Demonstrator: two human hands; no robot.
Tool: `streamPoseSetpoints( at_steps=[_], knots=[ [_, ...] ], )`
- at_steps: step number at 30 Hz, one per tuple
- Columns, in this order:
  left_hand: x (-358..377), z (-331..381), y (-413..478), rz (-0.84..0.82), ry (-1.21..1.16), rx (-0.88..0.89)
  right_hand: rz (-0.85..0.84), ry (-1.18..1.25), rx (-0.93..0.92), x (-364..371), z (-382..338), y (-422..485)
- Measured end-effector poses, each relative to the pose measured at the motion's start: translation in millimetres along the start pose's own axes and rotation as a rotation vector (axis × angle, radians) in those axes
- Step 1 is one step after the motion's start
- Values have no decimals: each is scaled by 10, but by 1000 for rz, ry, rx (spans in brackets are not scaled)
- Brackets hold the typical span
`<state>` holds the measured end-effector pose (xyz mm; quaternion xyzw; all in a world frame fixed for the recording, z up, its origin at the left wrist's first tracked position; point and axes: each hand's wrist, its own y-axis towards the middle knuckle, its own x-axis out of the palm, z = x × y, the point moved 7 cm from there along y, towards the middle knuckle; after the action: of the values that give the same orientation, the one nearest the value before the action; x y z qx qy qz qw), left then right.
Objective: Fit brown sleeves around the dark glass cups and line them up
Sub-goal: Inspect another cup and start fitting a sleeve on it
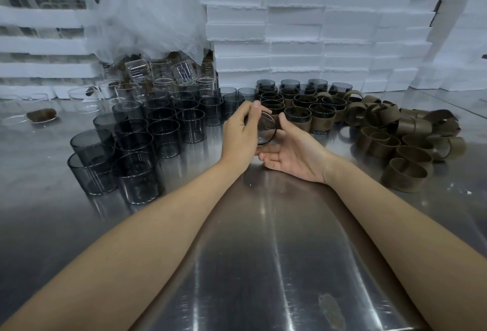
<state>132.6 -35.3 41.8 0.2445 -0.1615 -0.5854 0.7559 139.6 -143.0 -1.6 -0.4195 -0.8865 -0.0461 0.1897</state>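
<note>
Both hands meet over the middle of the steel table (263, 264) around one dark glass cup (265, 128), tipped on its side with its base toward me and a brown sleeve around it. My left hand (241, 137) grips the cup from the left, fingers curled over its rim. My right hand (292, 152) cradles it from below and the right, palm up, thumb on the sleeve. Several bare dark cups (131, 146) stand at the left. Sleeved cups (305, 109) stand in rows behind the hands. Loose brown sleeves (400, 141) are heaped at the right.
Clear glass beakers (158, 80) stand behind the dark cups, under a crumpled plastic bag (147, 11). White foam blocks (316, 25) are stacked along the back wall. A small glass dish with brown material (39, 116) lies at the far left.
</note>
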Motion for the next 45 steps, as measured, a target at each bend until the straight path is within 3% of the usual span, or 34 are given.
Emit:
streamPoseSetpoints(
  at_steps=[3, 8, 11, 15, 17, 20, 23, 26, 30, 37, 42, 45],
  knots=[
    [-19, -8, -16, -14, 15, 22, 49, -100, -74, 29, -24, 1],
    [93, 29, -33, -161, -49, 85, 339, -223, -337, -99, -162, -21],
    [109, 58, -50, -149, -2, 140, 486, -288, -443, -223, -257, -88],
    [217, 287, -173, -264, 296, 455, 626, -446, -502, -345, -320, -127],
    [368, 368, -287, -378, 548, 658, 650, -660, -496, -352, -340, -114],
    [524, 382, -378, -463, 813, 742, 630, -877, -497, -308, -355, -83],
    [493, 327, -327, -394, 938, 637, 610, -942, -553, -201, -387, -104],
    [406, 271, -255, -317, 887, 464, 598, -1006, -554, -169, -370, -126],
    [228, 132, -144, -216, 612, 137, 525, -972, -570, -70, -343, -149],
    [159, -169, -30, -273, 78, -317, 376, -806, -581, -24, -325, -130],
    [279, -235, -130, -403, -267, -509, 276, -759, -597, 49, -333, -152],
    [289, -274, -127, -400, -347, -581, 270, -752, -606, 100, -321, -139]
  ],
)
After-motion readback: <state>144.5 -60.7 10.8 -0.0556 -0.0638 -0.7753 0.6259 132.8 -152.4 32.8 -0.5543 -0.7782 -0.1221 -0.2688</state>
